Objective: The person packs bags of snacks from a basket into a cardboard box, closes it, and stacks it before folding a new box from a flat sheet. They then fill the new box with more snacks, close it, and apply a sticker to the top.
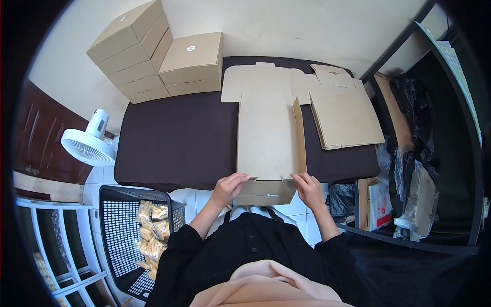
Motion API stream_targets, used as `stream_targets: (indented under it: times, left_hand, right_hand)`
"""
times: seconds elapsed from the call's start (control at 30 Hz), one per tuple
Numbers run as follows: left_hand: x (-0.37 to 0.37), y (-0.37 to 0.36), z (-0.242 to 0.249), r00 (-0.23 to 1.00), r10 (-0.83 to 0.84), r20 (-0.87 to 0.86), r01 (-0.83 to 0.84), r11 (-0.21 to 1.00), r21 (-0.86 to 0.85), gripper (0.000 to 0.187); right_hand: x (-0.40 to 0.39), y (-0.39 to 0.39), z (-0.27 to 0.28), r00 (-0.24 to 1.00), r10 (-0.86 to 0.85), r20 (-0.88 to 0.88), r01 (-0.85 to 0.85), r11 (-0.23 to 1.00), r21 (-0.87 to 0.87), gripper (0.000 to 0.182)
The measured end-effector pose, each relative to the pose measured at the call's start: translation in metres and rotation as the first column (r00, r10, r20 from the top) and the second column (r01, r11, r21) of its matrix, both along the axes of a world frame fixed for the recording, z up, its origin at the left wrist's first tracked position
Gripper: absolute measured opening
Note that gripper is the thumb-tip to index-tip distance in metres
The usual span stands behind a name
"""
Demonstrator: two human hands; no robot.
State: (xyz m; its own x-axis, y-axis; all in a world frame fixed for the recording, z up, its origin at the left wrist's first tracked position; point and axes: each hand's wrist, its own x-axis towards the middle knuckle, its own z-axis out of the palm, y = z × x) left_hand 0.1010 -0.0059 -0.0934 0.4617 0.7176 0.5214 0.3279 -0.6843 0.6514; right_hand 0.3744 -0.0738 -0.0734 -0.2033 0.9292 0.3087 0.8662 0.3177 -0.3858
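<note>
A flat, partly folded cardboard box lies on the dark-covered table, its near end reaching the front edge. My left hand pinches the left corner of the near flap, thumb and fingers closed on the cardboard. At the right corner, my right hand grips the same flap in the same way. That near flap hangs down over the table edge between my hands. The right side wall of the box stands upright, while its left side lies flat. Both wide far flaps are spread open.
Folded boxes are stacked at the back left, beside a shorter stack. Flat cardboard blanks lie right. A white fan and a black basket with packaged goods stand left. A dark metal rack stands right.
</note>
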Motion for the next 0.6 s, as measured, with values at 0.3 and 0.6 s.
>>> stream_targets:
  times: [0.3, 0.6]
  left_hand:
    - [-0.019, 0.001, -0.01, 0.922, -0.07, -0.381, 0.146, 0.974, 0.172, 0.059]
    - [-0.024, 0.01, -0.026, 0.843, -0.062, -0.535, 0.226, 0.942, 0.247, 0.062]
  right_hand:
    - [0.002, 0.001, -0.006, 0.997, 0.069, -0.013, -0.069, 0.997, 0.032, 0.044]
    - [0.003, 0.002, -0.008, 0.995, 0.019, -0.101, -0.017, 1.0, 0.02, 0.05]
